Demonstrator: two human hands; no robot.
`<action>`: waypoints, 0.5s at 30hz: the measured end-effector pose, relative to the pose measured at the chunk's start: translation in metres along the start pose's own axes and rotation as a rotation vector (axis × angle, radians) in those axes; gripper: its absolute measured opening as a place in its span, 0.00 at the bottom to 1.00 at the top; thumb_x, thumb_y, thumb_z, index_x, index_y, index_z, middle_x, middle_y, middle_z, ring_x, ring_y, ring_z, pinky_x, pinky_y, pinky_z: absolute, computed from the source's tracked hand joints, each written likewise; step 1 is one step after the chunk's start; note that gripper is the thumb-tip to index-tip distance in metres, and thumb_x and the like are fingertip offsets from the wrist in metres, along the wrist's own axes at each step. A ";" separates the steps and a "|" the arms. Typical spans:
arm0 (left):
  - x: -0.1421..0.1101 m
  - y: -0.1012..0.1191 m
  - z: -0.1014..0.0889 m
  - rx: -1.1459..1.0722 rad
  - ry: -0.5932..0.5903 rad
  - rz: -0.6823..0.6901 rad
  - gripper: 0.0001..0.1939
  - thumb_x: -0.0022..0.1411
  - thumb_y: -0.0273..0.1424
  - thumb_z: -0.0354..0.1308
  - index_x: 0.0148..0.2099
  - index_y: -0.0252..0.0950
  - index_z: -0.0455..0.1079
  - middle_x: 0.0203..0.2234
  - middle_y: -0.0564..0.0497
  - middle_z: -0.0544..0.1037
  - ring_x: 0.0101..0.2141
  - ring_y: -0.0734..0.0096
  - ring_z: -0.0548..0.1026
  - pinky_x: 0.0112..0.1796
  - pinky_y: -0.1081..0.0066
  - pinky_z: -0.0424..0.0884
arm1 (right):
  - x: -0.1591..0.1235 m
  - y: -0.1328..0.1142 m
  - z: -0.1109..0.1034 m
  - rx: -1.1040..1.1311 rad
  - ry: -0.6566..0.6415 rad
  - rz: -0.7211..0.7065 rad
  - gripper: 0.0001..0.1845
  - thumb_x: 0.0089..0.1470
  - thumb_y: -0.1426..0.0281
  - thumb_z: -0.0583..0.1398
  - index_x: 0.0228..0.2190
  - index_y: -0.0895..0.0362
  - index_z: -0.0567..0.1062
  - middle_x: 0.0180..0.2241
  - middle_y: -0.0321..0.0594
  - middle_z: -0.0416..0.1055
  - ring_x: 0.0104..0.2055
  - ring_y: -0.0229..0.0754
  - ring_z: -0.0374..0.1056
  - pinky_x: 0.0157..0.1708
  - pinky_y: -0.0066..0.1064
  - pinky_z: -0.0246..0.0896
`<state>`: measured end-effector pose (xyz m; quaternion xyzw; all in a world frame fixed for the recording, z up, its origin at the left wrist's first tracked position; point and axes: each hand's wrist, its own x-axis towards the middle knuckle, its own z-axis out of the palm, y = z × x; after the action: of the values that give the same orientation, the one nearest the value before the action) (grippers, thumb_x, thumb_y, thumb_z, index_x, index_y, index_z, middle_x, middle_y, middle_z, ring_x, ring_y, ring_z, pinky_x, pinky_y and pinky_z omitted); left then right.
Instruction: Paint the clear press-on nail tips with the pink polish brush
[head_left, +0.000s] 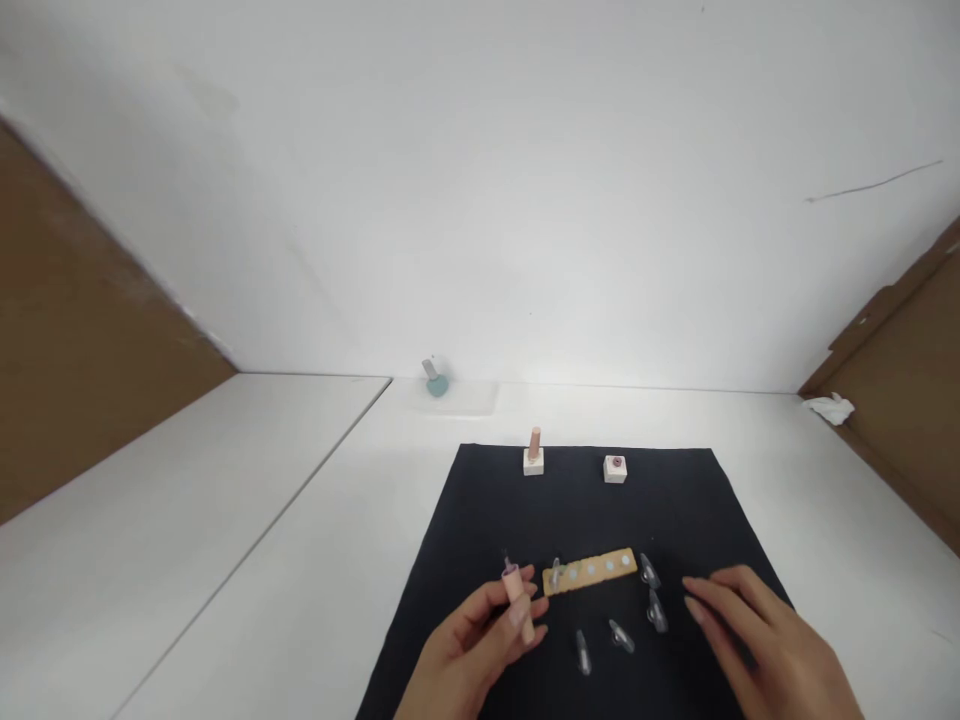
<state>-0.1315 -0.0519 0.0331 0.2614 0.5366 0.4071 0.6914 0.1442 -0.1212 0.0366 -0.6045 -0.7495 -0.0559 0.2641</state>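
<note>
My left hand (480,640) is closed around the pink cap of a nail polish brush (518,590), its dark tip pointing up and away. Just right of it lies a wooden strip (591,570) with a row of pale dots; one clear nail tip (556,573) stands at its left end. Several loose clear pieces lie on the black cloth, including one clear nail tip (657,610) near my right hand. My right hand (765,635) hovers at the cloth's right side, thumb and forefinger slightly apart, with nothing visible between them.
At the back of the black cloth (570,510) stand a small white bottle with a pink cap (534,455) and a white bottle without a cap (615,470). A teal bottle (436,383) sits on a clear tray (472,400) by the wall. Crumpled tissue (831,407) lies far right.
</note>
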 end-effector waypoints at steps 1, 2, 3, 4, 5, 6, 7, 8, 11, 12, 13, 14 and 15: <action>0.003 -0.001 0.002 -0.033 0.001 -0.008 0.27 0.39 0.47 0.81 0.38 0.35 0.86 0.53 0.37 0.83 0.50 0.40 0.82 0.46 0.58 0.83 | 0.006 0.005 -0.005 0.015 -0.035 0.003 0.20 0.72 0.58 0.52 0.39 0.51 0.80 0.32 0.40 0.78 0.28 0.39 0.80 0.26 0.24 0.74; 0.005 -0.003 0.004 -0.062 0.000 -0.013 0.27 0.38 0.46 0.82 0.37 0.34 0.86 0.53 0.37 0.83 0.50 0.40 0.82 0.46 0.58 0.83 | 0.010 0.008 -0.007 0.032 -0.078 0.009 0.22 0.72 0.57 0.50 0.36 0.51 0.80 0.30 0.38 0.77 0.26 0.38 0.79 0.24 0.23 0.72; 0.008 -0.005 0.005 -0.083 -0.009 -0.017 0.27 0.38 0.45 0.82 0.38 0.34 0.86 0.53 0.37 0.83 0.50 0.40 0.82 0.47 0.58 0.83 | 0.012 0.009 -0.007 0.052 -0.120 0.014 0.24 0.73 0.56 0.49 0.33 0.50 0.79 0.29 0.37 0.76 0.25 0.37 0.78 0.23 0.22 0.72; 0.012 -0.007 0.006 -0.098 -0.026 -0.028 0.26 0.38 0.44 0.82 0.38 0.34 0.86 0.51 0.37 0.84 0.51 0.41 0.82 0.48 0.58 0.83 | 0.012 0.009 -0.006 0.072 -0.157 0.016 0.26 0.73 0.55 0.49 0.33 0.50 0.79 0.28 0.36 0.76 0.24 0.36 0.78 0.23 0.21 0.71; 0.015 -0.008 0.007 -0.110 -0.043 -0.042 0.26 0.38 0.43 0.83 0.38 0.33 0.86 0.50 0.37 0.85 0.51 0.42 0.82 0.49 0.60 0.82 | 0.011 0.009 -0.003 0.089 -0.185 0.024 0.27 0.73 0.54 0.48 0.33 0.50 0.80 0.28 0.36 0.76 0.25 0.36 0.78 0.23 0.21 0.71; 0.018 -0.009 0.007 -0.121 -0.055 -0.056 0.25 0.39 0.41 0.83 0.39 0.33 0.86 0.49 0.38 0.85 0.51 0.44 0.82 0.50 0.62 0.81 | 0.009 0.010 0.001 0.102 -0.203 0.035 0.27 0.73 0.53 0.48 0.33 0.50 0.80 0.28 0.36 0.76 0.26 0.37 0.78 0.24 0.21 0.72; 0.021 -0.009 0.008 -0.130 -0.065 -0.069 0.24 0.40 0.39 0.83 0.39 0.33 0.85 0.49 0.38 0.85 0.51 0.45 0.82 0.51 0.63 0.81 | 0.006 0.010 0.004 0.110 -0.208 0.055 0.27 0.73 0.53 0.47 0.34 0.50 0.80 0.29 0.36 0.76 0.27 0.37 0.79 0.25 0.22 0.72; 0.023 -0.008 0.008 -0.135 -0.074 -0.077 0.22 0.42 0.37 0.83 0.40 0.33 0.85 0.49 0.39 0.86 0.52 0.47 0.82 0.52 0.64 0.80 | 0.004 0.012 0.008 0.115 -0.207 0.082 0.27 0.73 0.53 0.48 0.34 0.50 0.80 0.30 0.36 0.76 0.28 0.37 0.79 0.27 0.23 0.72; 0.028 -0.004 0.011 -0.127 -0.096 -0.062 0.17 0.49 0.33 0.80 0.40 0.32 0.85 0.50 0.39 0.85 0.52 0.50 0.82 0.53 0.66 0.79 | 0.001 0.021 0.014 0.138 -0.214 0.172 0.23 0.72 0.55 0.50 0.35 0.50 0.80 0.33 0.36 0.76 0.29 0.38 0.79 0.29 0.24 0.72; 0.029 -0.002 0.013 -0.118 -0.100 -0.056 0.15 0.51 0.32 0.79 0.40 0.32 0.84 0.50 0.40 0.85 0.52 0.50 0.82 0.53 0.66 0.79 | 0.002 0.024 0.016 0.151 -0.223 0.199 0.22 0.72 0.56 0.50 0.35 0.49 0.80 0.34 0.36 0.76 0.30 0.38 0.78 0.29 0.25 0.72; 0.030 0.000 0.015 -0.109 -0.102 -0.051 0.14 0.52 0.32 0.78 0.40 0.32 0.84 0.50 0.40 0.85 0.52 0.51 0.82 0.53 0.66 0.79 | 0.005 0.028 0.016 0.164 -0.237 0.220 0.21 0.71 0.57 0.51 0.36 0.49 0.80 0.34 0.36 0.76 0.30 0.38 0.78 0.30 0.25 0.71; 0.031 0.001 0.018 -0.102 -0.098 -0.042 0.13 0.52 0.32 0.77 0.40 0.32 0.84 0.49 0.39 0.85 0.52 0.51 0.82 0.54 0.66 0.78 | 0.008 0.031 0.017 0.176 -0.255 0.236 0.19 0.71 0.57 0.52 0.36 0.49 0.79 0.34 0.36 0.76 0.30 0.38 0.78 0.30 0.25 0.71; 0.032 0.003 0.021 -0.093 -0.095 -0.030 0.13 0.53 0.31 0.77 0.40 0.32 0.84 0.49 0.39 0.85 0.52 0.51 0.82 0.54 0.65 0.78 | 0.012 0.033 0.016 0.184 -0.271 0.246 0.19 0.71 0.58 0.52 0.35 0.49 0.79 0.35 0.36 0.76 0.30 0.38 0.77 0.30 0.25 0.71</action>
<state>-0.1096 -0.0214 0.0244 0.2401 0.4875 0.4082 0.7335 0.1683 -0.0951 0.0207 -0.6669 -0.7005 0.1273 0.2198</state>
